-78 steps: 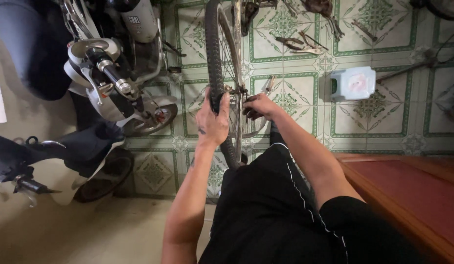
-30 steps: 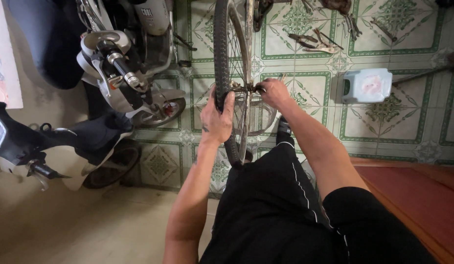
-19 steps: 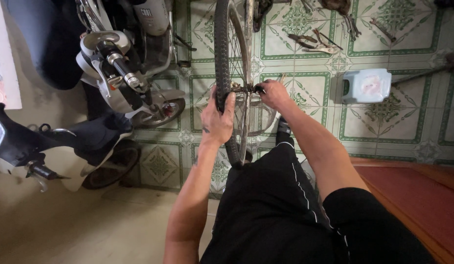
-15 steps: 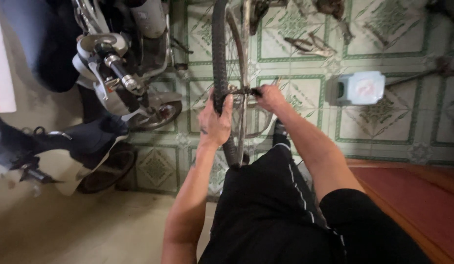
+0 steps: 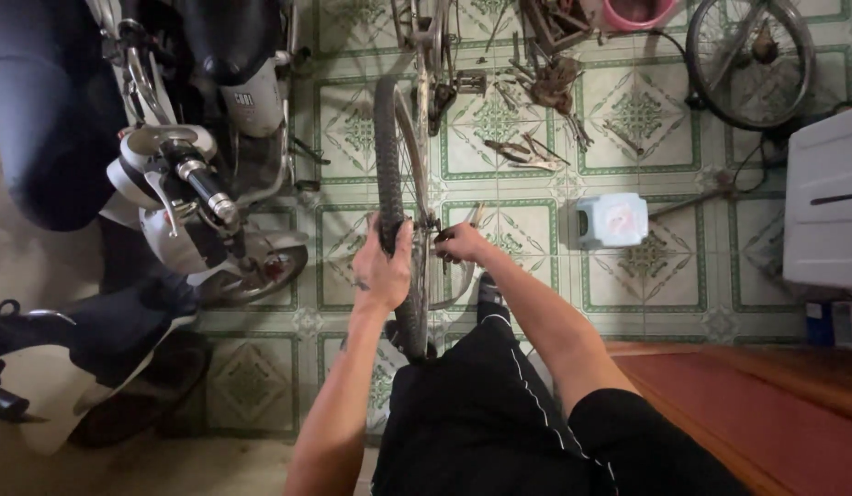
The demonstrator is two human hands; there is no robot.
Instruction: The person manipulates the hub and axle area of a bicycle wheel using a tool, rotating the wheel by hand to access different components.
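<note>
Bicycle wheel upright, long axis running away from person; left hand fingers wrapped over tyre, right hand fingers pinching at hub, just beside.

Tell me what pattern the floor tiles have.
The floor tiles are pale with green border lines and green diamond motifs, shown in the head view.
</note>
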